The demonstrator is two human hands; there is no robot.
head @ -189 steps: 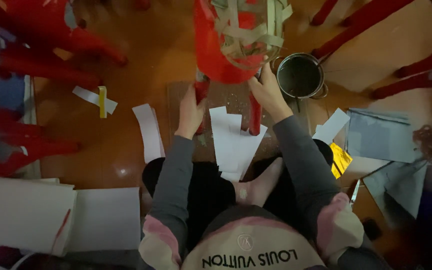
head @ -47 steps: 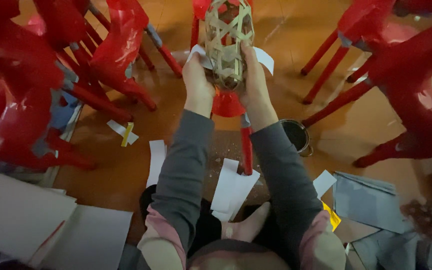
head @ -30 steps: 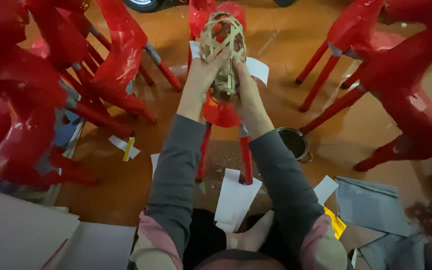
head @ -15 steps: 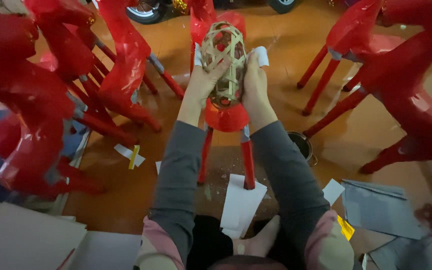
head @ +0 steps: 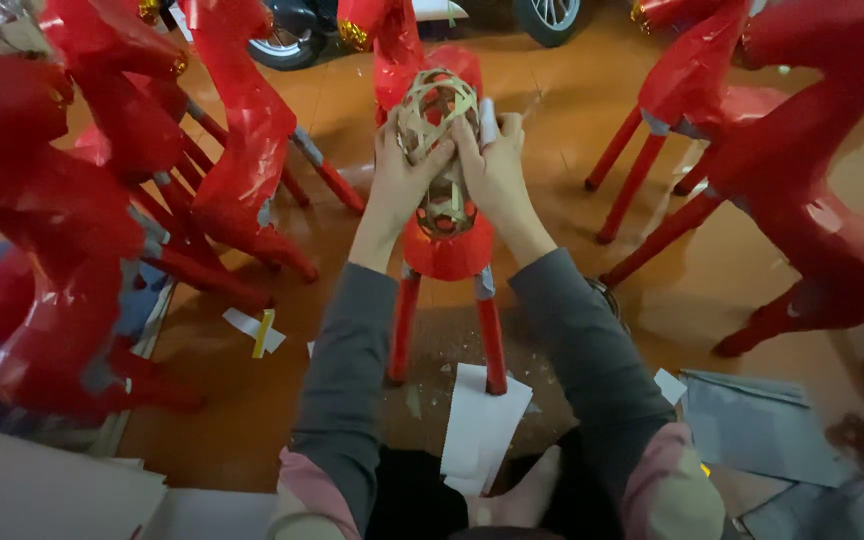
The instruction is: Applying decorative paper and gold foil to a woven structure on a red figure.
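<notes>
**Bare frame head awaits its red paper among finished figures**

Red paper-covered animal figures (head: 82,200) crowd the left side of the frame, with more (head: 812,170) filling the right, all standing on slim red legs on an orange-brown floor (head: 552,180). Their covering looks complete, as far as the view shows. At centre, a smaller figure (head: 447,250) stands half done: its body and two visible legs are wrapped in red, while its head, a woven bamboo frame (head: 434,108) at upper centre, is uncovered lattice. By this picture, the body work appears finished and the head is yet to be papered.

The person sits on the floor at the bottom of the frame, grey sleeves reaching upward. The left hand (head: 402,175) cups the left side of the bamboo frame, fingers curled round its strips in a loose grasp. The right hand (head: 495,165) closes on the frame's right side and seems to pinch a small white paper piece (head: 487,118) against it; how firmly cannot be told.

White paper sheets (head: 482,425) lie by the figure's feet, grey sheets (head: 762,425) at lower right, a pale stack (head: 42,495) at lower left. A small scrap with a yellow strip (head: 257,332) rests left of centre. Vehicle wheels (head: 552,15) show along the top edge.
</notes>
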